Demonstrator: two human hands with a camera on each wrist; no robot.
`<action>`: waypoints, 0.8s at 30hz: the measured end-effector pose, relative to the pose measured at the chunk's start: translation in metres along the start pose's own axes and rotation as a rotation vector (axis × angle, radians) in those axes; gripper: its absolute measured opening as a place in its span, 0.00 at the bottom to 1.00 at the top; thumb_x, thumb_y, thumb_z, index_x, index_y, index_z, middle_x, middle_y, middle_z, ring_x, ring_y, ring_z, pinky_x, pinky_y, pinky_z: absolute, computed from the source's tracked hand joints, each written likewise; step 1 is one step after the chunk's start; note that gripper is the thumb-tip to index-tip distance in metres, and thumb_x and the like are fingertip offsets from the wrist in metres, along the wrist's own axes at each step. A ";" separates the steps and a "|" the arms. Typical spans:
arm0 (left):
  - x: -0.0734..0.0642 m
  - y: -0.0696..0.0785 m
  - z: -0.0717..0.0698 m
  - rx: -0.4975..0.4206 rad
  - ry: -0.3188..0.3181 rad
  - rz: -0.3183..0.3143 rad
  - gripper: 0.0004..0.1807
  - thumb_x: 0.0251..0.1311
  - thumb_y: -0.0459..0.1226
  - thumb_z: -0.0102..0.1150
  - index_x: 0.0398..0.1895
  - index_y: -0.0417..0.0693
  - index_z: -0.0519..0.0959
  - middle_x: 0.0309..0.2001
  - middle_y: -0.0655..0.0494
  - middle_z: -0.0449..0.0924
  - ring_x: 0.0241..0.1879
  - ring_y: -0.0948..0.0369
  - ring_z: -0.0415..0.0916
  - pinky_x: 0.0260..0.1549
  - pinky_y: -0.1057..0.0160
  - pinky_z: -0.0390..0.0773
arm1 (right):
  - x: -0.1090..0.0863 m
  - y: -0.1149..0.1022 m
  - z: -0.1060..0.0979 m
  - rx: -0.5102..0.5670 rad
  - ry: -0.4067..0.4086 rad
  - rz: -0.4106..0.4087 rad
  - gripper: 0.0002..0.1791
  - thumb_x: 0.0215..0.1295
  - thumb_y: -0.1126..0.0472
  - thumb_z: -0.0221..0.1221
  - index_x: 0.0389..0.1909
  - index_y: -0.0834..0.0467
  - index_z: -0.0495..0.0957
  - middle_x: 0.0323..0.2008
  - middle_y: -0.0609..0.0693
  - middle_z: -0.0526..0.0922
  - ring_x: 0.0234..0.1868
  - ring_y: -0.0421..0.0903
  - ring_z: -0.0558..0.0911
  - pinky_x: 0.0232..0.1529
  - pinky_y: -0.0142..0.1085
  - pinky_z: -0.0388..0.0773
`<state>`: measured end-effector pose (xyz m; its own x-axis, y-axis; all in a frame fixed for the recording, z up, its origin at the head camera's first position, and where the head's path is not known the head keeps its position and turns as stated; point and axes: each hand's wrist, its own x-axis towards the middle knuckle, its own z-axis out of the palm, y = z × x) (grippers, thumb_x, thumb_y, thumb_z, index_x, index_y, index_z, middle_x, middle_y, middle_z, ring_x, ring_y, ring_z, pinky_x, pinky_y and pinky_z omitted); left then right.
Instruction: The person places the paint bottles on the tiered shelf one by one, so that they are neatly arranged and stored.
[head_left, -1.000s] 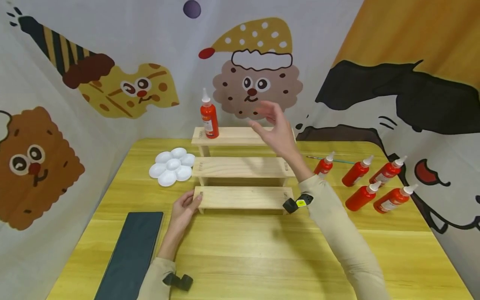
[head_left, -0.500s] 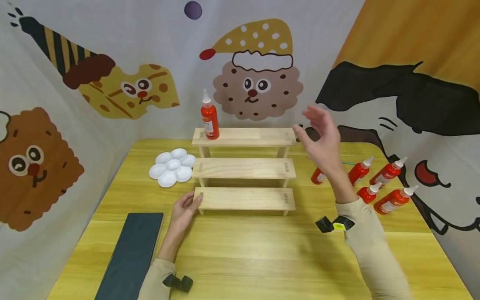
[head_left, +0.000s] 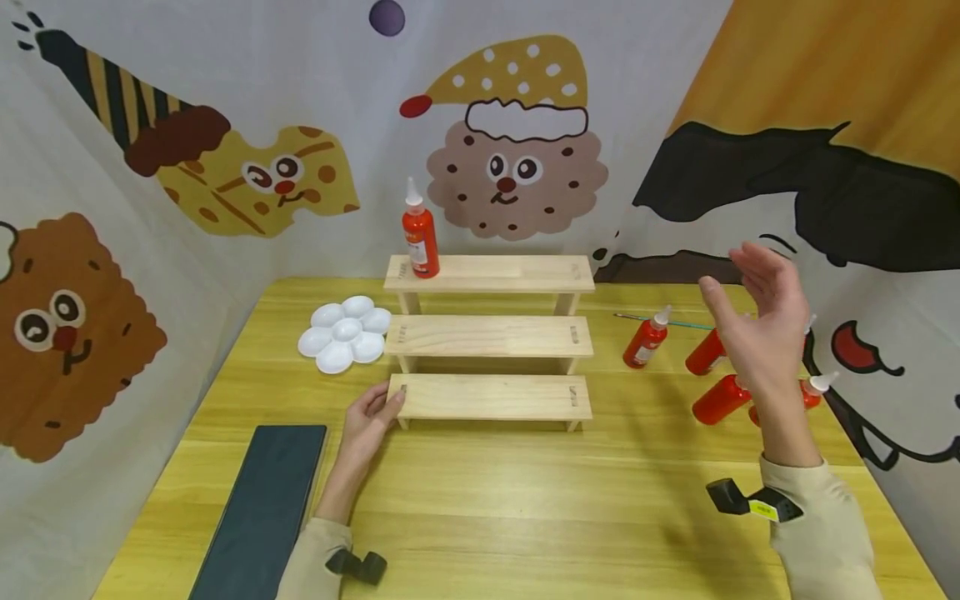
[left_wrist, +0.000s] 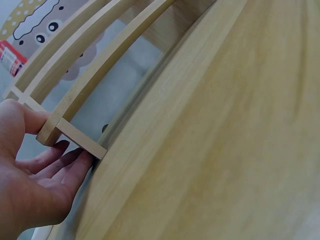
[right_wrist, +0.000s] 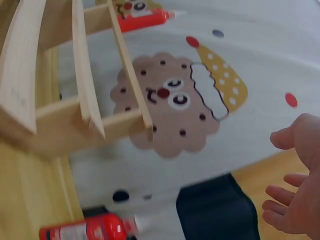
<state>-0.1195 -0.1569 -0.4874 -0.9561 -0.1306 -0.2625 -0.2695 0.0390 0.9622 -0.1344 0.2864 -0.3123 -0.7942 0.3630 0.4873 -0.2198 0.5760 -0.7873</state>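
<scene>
A three-tier wooden step shelf [head_left: 491,396] stands mid-table. My left hand [head_left: 372,414] grips the left end of its lowest board, thumb on top and fingers by the side leg [left_wrist: 82,139]. One red squeeze bottle [head_left: 420,242] with a white nozzle cap stands upright at the left end of the top board. Over the right side of the table, my right hand [head_left: 765,325] is raised with thumb and fingers apart, holding nothing. Below and around it are several more red bottles [head_left: 720,400], partly hidden by the hand; another red bottle [head_left: 645,340] stands nearer the shelf.
Left of the shelf lies a white flower-shaped paint palette [head_left: 347,332]. A dark flat rectangular board [head_left: 262,508] lies at the front left. Behind the bottles is a thin paintbrush [head_left: 686,323]. A printed cloth [head_left: 300,50] hangs behind the table.
My right hand has moved from above the shelf's top board rightward and nearer, over the group of bottles. My left hand stays on the lowest board, and the shelf has not moved.
</scene>
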 end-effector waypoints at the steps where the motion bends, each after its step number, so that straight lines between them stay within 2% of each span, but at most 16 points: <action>1: 0.000 0.000 0.000 0.001 0.001 0.000 0.27 0.71 0.38 0.60 0.69 0.36 0.70 0.65 0.34 0.74 0.54 0.59 0.77 0.45 0.76 0.79 | -0.001 0.004 -0.004 -0.009 0.007 0.011 0.30 0.69 0.61 0.63 0.71 0.51 0.68 0.67 0.52 0.74 0.69 0.41 0.72 0.74 0.32 0.63; 6: 0.000 0.000 0.000 0.009 0.009 0.009 0.26 0.71 0.39 0.60 0.68 0.35 0.71 0.64 0.33 0.75 0.51 0.62 0.78 0.44 0.75 0.80 | -0.010 0.024 -0.022 -0.063 0.032 0.096 0.31 0.70 0.58 0.63 0.72 0.48 0.67 0.67 0.49 0.74 0.70 0.40 0.71 0.74 0.31 0.62; 11: 0.000 -0.001 0.001 0.027 0.020 0.020 0.24 0.71 0.39 0.60 0.65 0.35 0.73 0.63 0.32 0.76 0.47 0.66 0.78 0.42 0.75 0.80 | -0.022 0.047 -0.033 -0.101 0.022 0.226 0.31 0.71 0.56 0.62 0.73 0.45 0.65 0.69 0.47 0.72 0.72 0.40 0.69 0.75 0.31 0.60; 18: 0.000 0.001 0.002 0.019 0.023 0.014 0.24 0.71 0.40 0.61 0.65 0.36 0.74 0.63 0.33 0.76 0.49 0.65 0.78 0.42 0.75 0.79 | -0.039 0.077 -0.034 -0.088 0.001 0.321 0.33 0.69 0.58 0.63 0.73 0.47 0.64 0.66 0.45 0.73 0.71 0.41 0.69 0.75 0.30 0.60; 24: 0.000 -0.001 0.001 0.011 0.021 0.014 0.24 0.71 0.40 0.61 0.65 0.37 0.73 0.63 0.35 0.76 0.50 0.63 0.78 0.43 0.74 0.80 | -0.054 0.099 -0.030 -0.115 -0.016 0.402 0.34 0.68 0.57 0.64 0.73 0.48 0.63 0.62 0.43 0.75 0.61 0.36 0.73 0.71 0.28 0.66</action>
<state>-0.1195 -0.1557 -0.4884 -0.9573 -0.1504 -0.2471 -0.2572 0.0517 0.9650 -0.0967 0.3461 -0.4053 -0.8129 0.5645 0.1431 0.1733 0.4691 -0.8660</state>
